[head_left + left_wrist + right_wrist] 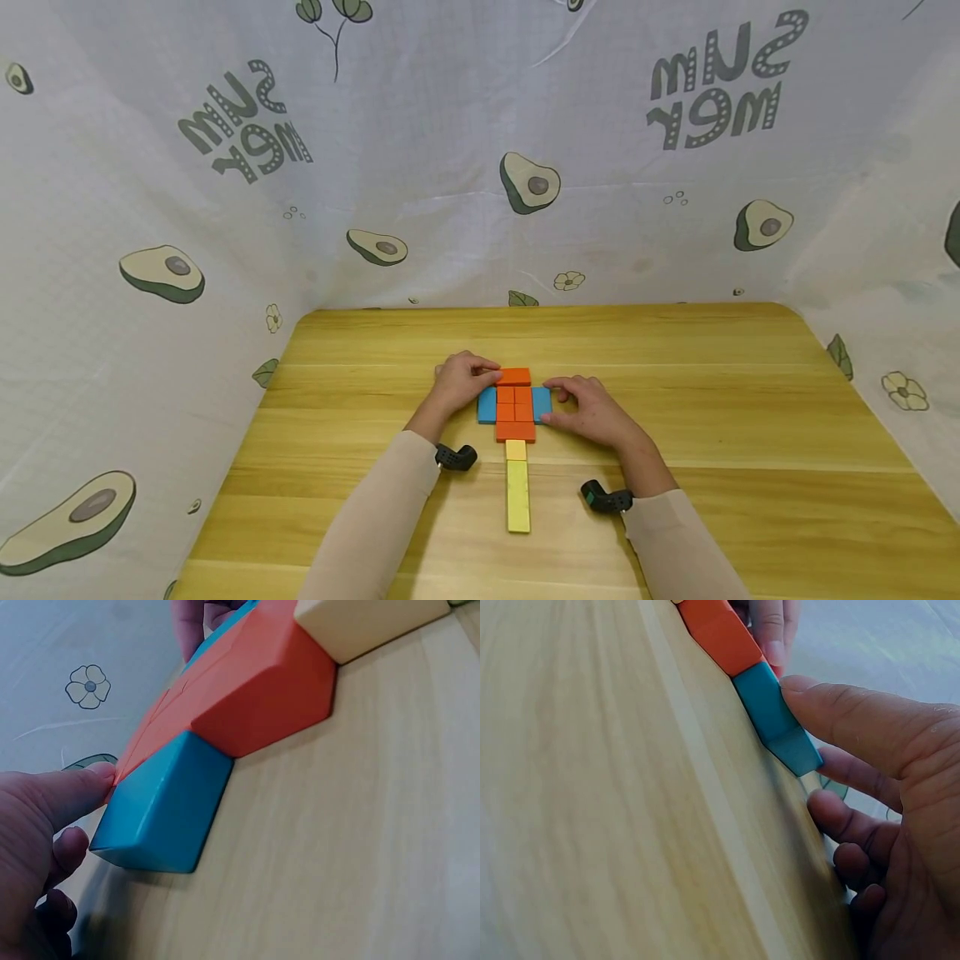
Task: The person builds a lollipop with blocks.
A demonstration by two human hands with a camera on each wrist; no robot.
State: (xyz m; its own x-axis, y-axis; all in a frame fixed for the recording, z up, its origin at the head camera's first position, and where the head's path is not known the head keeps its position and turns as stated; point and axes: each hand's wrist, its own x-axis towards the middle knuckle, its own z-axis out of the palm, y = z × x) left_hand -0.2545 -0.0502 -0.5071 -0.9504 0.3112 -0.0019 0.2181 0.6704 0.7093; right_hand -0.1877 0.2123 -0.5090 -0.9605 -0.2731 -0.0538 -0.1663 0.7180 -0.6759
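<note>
Flat blocks lie joined in a pattern on the wooden table. My left hand (pixel 459 385) is at the left end of the top orange block (pixel 514 377), its thumb and index finger pinching that end. The left blue block (pixel 161 810) sits just below this thumb in the left wrist view. With thumb and index finger, my right hand (pixel 592 411) holds the right blue block (pixel 542 405) at its outer side. Between the blue blocks are several small orange squares (pixel 506 395), with another orange block (pixel 516 432) under them.
A small yellow-orange block (pixel 516 450) and a long yellow block (pixel 518 497) run from the pattern toward the near side. The wooden table (pixel 337 400) meets a white curtain (pixel 442 167) printed with avocados at the back and sides.
</note>
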